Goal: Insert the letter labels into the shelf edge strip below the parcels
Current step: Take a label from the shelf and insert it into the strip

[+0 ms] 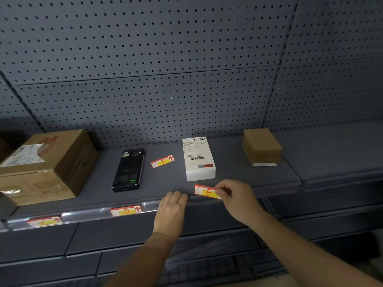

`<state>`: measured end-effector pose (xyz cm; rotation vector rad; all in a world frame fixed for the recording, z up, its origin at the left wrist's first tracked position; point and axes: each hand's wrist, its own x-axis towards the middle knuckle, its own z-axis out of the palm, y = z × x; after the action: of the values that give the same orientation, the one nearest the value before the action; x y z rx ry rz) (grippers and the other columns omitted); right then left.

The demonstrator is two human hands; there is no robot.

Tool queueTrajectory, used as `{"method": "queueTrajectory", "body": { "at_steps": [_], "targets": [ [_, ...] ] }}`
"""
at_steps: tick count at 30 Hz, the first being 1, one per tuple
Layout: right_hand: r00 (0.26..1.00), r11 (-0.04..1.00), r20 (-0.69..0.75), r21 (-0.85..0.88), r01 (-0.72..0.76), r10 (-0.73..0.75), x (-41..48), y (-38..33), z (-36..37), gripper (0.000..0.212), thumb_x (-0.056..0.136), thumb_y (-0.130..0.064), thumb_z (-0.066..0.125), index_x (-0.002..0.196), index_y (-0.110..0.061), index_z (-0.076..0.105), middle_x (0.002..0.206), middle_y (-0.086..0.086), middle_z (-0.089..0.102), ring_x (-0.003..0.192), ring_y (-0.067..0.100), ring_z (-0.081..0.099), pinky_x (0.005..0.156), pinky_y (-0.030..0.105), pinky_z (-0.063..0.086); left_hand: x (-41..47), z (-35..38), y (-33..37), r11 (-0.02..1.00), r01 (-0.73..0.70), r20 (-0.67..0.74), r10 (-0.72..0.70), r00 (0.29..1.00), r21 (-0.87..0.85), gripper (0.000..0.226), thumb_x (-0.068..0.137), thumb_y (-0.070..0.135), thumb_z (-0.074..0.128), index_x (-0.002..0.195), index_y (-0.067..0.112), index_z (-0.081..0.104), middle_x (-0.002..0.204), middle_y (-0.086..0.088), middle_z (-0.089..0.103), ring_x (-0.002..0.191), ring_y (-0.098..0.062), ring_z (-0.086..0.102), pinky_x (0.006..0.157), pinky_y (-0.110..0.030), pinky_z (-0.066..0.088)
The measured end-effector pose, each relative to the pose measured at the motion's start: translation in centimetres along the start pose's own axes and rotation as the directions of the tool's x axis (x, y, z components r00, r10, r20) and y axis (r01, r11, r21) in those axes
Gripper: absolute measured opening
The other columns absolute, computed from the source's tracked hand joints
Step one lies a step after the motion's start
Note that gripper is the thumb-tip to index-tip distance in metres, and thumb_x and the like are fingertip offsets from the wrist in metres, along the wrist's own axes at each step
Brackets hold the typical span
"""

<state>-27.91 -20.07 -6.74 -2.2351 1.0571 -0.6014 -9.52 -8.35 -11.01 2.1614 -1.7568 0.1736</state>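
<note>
Right hand pinching E label lengthwise along strip, left hand flat, fingers curled on shelf edge.

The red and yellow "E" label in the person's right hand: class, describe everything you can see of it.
The small rectangular red-bordered paper label has a yellow panel with a red handwritten "E". It is tilted, right end lower, pinched at that end in the right hand's grip, just above the grey shelf's front edge, below the white parcel, not yet inserted.
</note>
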Motion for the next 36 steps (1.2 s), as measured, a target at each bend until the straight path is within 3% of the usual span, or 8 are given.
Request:
{"method": "queueTrajectory", "body": {
  "at_steps": [5, 9, 13, 19, 24, 28, 36],
  "targets": [
    [0.999, 0.999, 0.031, -0.042, 0.024, -0.023, 0.3, 0.0, -0.1, 0.007, 0.093, -0.028, 0.062, 0.096, -0.028, 0.067, 0.088, -0.014, 0.062, 0.082, 0.002, 0.057, 0.067, 0.011, 0.04, 0.1, -0.5, -0.1, 0.998, -0.004, 0.044, 0.007, 0.999, -0.067, 0.054, 0.044, -0.017, 0.075, 0.086, 0.014, 0.063, 0.086, -0.006, 0.061, 0.08, -0.027, 0.059, 0.072, -0.037, 0.055],
    [0.993, 0.989, 0.053, -0.099, 0.107, -0.102, 0.7, -0.1, 0.1, 0.01, 0.093, -0.026, 0.062, 0.098, -0.025, 0.07, 0.091, -0.012, 0.061, 0.083, 0.001, 0.056, 0.072, 0.011, 0.042, 0.2, -1.5, -0.1, 0.997, -0.015, 0.086, 0.022, 0.996, -0.081, 0.045, 0.065, -0.013, 0.064, 0.099, 0.016, 0.061, 0.104, -0.003, 0.057, 0.099, -0.022, 0.052, 0.087, -0.029, 0.044],
    [0.986, 0.967, 0.046, -0.196, 0.165, -0.159, 1.4, 0.0, 1.1, 0.013, 0.093, -0.033, 0.061, 0.099, -0.028, 0.072, 0.092, -0.014, 0.058, 0.088, 0.005, 0.053, 0.081, 0.025, 0.047, 0.2, -2.0, -0.2, 0.991, -0.016, 0.111, 0.03, 0.993, -0.129, 0.032, 0.079, -0.005, 0.061, 0.098, 0.02, 0.06, 0.106, 0.002, 0.055, 0.101, -0.016, 0.05, 0.089, -0.023, 0.041],
    [0.982, 0.953, 0.075, -0.241, 0.185, -0.171, 1.8, -0.2, 1.4, 0.018, 0.092, -0.03, 0.063, 0.109, -0.027, 0.066, 0.102, -0.011, 0.06, 0.098, 0.011, 0.052, 0.086, 0.028, 0.047, 0.3, -2.1, -0.4, 0.989, -0.007, 0.129, 0.026, 0.991, -0.146, 0.03, 0.08, -0.003, 0.06, 0.094, 0.023, 0.059, 0.105, 0.003, 0.055, 0.098, -0.016, 0.05, 0.087, -0.022, 0.041],
    [0.977, 0.938, 0.088, -0.275, 0.209, -0.192, 1.7, -0.1, 1.3, 0.007, 0.092, -0.03, 0.062, 0.088, -0.03, 0.057, 0.089, -0.016, 0.054, 0.087, 0.007, 0.049, 0.081, 0.022, 0.039, 0.4, -2.1, -0.1, 0.989, 0.011, 0.125, 0.007, 0.992, -0.145, 0.025, 0.083, 0.0, 0.059, 0.094, 0.022, 0.059, 0.105, 0.002, 0.055, 0.098, -0.015, 0.049, 0.086, -0.022, 0.041],
    [0.972, 0.922, 0.099, -0.31, 0.234, -0.214, 1.8, -0.2, 1.2, 0.005, 0.093, -0.029, 0.061, 0.09, -0.03, 0.058, 0.095, -0.013, 0.056, 0.09, 0.006, 0.047, 0.083, 0.019, 0.037, 0.6, -2.1, 0.1, 0.99, 0.03, 0.133, -0.011, 0.991, -0.141, 0.018, 0.087, 0.005, 0.061, 0.094, 0.022, 0.059, 0.106, 0.001, 0.056, 0.097, -0.015, 0.051, 0.089, -0.026, 0.046],
    [0.969, 0.904, 0.066, -0.349, 0.248, -0.24, 1.0, 0.4, 1.0, 0.01, 0.094, -0.028, 0.06, 0.095, -0.026, 0.069, 0.101, -0.01, 0.053, 0.099, 0.007, 0.045, 0.093, 0.025, 0.031, 0.6, -1.9, 0.2, 0.99, 0.06, 0.123, -0.044, 0.991, -0.126, 0.021, 0.086, 0.007, 0.063, 0.102, 0.02, 0.062, 0.109, 0.001, 0.056, 0.099, -0.015, 0.051, 0.091, -0.026, 0.046]
  ]
}}
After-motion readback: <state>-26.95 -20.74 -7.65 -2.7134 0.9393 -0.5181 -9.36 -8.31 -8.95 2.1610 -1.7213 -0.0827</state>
